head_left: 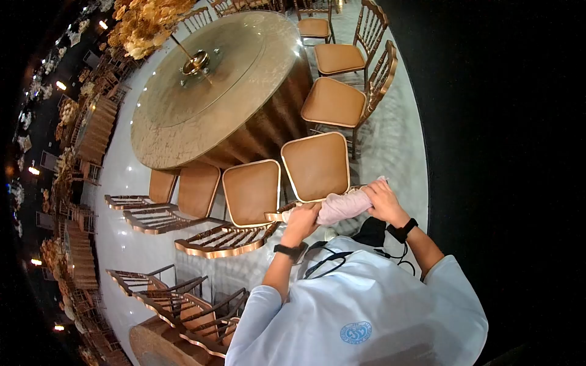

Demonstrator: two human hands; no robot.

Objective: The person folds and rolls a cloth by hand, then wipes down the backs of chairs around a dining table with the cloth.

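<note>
Bridging two bare hands, a pink cloth (343,208) lies bunched along the top rail (273,216) of a gold-framed chair (315,165), close in front of the person's pale shirt (366,293). Hands apart: left hand (299,222) curled down on the cloth's left end, right hand (384,201) clasping the right end; how much rail sits inside each grip, cannot tell. Cloth looks light, soft, limp, nothing to break; likely slides easily on the glossy rail, so best held at both ends, fingers wrapped round the bar. Chair probably light and stiff, apt to shift if pulled; the top rail seems the sound hold. Neighbouring chair (251,192) stands close on the left, its slatted back near the left elbow's side; another chair (334,102) beyond, to the right. Round table (244,116) behind the seats, bearing a gold stand (196,63) with amber flowers (141,27). Black cord (329,262) loops over the shirt near the hands, a possible snag
</note>
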